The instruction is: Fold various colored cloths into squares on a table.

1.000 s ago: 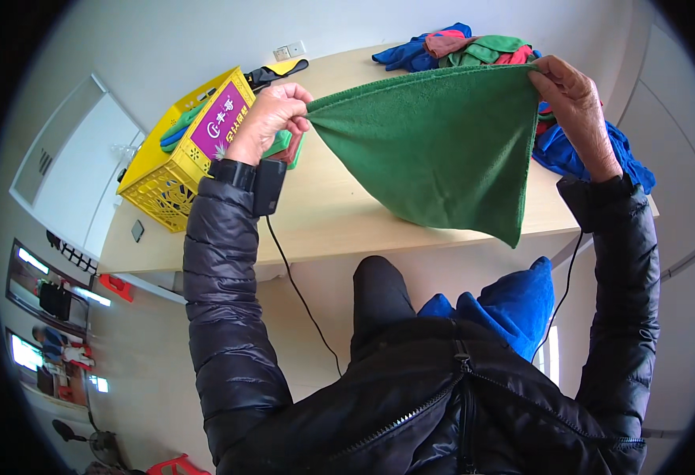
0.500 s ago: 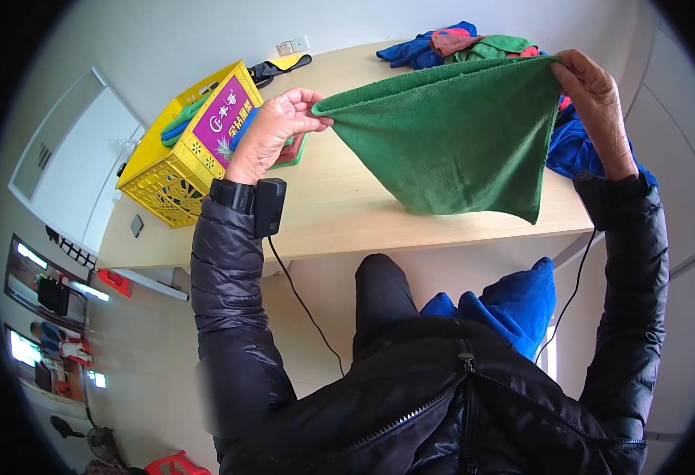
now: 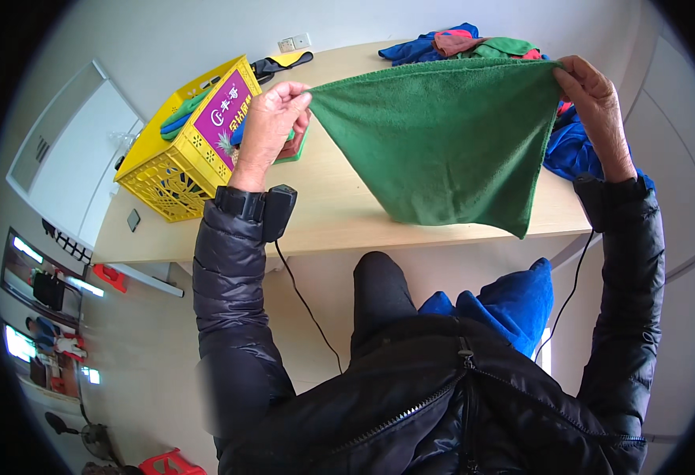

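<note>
A green towel [image 3: 442, 150] hangs stretched between my two hands above the table, its lower edge drooping near the table's front. My left hand [image 3: 272, 131] pinches its upper left corner between thumb and fingers. At the upper right corner, my right hand [image 3: 597, 99] grips the cloth the same way. Behind my left hand, a small stack of folded cloths [image 3: 294, 149], green and reddish brown, is partly hidden. Past the towel's right side lies a rumpled blue cloth [image 3: 573, 150], partly covered by my right hand and wrist.
A yellow plastic crate [image 3: 177, 178] with folded cloths inside stands at the table's left. Blue, red and green cloths [image 3: 474, 46] lie heaped at the back. A dark flat rectangular object [image 3: 133, 220] rests near the left edge of the table [image 3: 324, 226]. Blue cloth [image 3: 514, 305] lies across my lap.
My left hand has shifted slightly left and turned more upright. The towel is drawn wider, its folded upper edge is flatter, and its lower corner hangs a little lower. My right hand has barely moved.
</note>
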`<state>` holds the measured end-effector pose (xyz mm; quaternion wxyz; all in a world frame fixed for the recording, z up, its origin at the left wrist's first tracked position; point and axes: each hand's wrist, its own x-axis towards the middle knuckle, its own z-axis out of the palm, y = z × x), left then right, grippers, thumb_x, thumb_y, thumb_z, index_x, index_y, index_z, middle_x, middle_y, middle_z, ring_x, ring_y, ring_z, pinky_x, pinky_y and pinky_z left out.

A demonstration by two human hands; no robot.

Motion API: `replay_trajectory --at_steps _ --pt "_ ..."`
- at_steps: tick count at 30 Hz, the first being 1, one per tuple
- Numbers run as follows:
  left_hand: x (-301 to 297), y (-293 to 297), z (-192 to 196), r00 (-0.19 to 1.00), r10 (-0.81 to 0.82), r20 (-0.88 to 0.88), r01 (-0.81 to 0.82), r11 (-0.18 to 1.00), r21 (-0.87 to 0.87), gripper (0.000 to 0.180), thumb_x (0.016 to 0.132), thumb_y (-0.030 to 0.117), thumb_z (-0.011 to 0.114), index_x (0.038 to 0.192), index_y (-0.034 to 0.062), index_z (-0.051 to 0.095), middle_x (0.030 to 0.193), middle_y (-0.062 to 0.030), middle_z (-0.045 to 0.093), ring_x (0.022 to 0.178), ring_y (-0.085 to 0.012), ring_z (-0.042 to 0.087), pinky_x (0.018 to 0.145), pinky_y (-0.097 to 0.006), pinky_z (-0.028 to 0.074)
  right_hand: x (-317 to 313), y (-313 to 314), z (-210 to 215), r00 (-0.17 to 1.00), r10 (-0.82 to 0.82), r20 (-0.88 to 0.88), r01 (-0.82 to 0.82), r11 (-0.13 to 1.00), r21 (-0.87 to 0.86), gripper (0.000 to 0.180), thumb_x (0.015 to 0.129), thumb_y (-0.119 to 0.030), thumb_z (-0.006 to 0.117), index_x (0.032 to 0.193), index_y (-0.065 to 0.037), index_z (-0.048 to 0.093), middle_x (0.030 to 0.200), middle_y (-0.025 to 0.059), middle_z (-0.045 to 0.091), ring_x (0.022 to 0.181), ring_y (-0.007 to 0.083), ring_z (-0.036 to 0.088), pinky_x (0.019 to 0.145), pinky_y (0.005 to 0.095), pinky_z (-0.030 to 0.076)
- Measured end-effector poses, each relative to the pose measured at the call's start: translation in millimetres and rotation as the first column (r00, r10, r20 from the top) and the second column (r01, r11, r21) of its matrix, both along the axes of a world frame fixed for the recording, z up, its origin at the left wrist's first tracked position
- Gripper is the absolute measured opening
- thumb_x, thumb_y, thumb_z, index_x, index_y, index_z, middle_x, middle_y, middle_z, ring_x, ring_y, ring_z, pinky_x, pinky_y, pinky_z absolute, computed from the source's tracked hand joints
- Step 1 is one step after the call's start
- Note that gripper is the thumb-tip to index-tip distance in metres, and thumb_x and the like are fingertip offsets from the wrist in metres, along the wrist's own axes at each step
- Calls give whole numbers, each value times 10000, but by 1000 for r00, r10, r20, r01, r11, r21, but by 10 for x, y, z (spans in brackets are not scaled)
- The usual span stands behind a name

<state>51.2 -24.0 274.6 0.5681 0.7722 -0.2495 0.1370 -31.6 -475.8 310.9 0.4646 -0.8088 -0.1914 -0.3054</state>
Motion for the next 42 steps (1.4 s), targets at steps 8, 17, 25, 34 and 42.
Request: replay_trajectory --at_steps 8,17,25,34,42 --pt "3 217 91 974 140 179 -145 989 12 133 996 156 595 990 29 635 710 53 517 609 -39 485 545 -216 393 -36 210 -235 991 108 -77 -109 994 -6 149 1014 -113 600 1094 6 641 901 3 653 825 78 649 764 231 544" --pt "82 864 664 892 289 347 -390 880 272 109 977 133 590 984 32 631 749 41 565 656 -75 502 600 -249 430 -506 987 -473 841 488 -231 -421 861 286 150 1012 -109 612 1101 9 637 914 36 681 824 110 686 766 265 579" --pt "1209 -212 565 807 122 578 -512 632 582 185 933 213 583 986 50 651 766 -85 641 699 -203 611 657 -351 499 -579 1253 -1524 670 597 -442 -285 756 589 155 1024 -146 598 1011 5 627 865 53 689 786 126 683 760 268 579" --pt "1913 -2012 -1654 995 88 -45 -77 975 208 170 936 176 593 1003 56 694 785 -112 704 650 -200 694 639 -335 563 -280 784 -2949 635 277 -721 288 781 554 162 958 -143 611 972 17 626 762 88 680 635 149 679 586 275 557" --pt "1240 -1299 -1896 931 -149 -334 233 945 230 278 1000 200 610 1183 -5 650 1075 -60 707 917 -142 688 783 -272 540 -392 516 -3096 629 200 -751 387 758 526 167 965 -156 600 960 8 633 742 85 682 576 148 667 530 258 531"
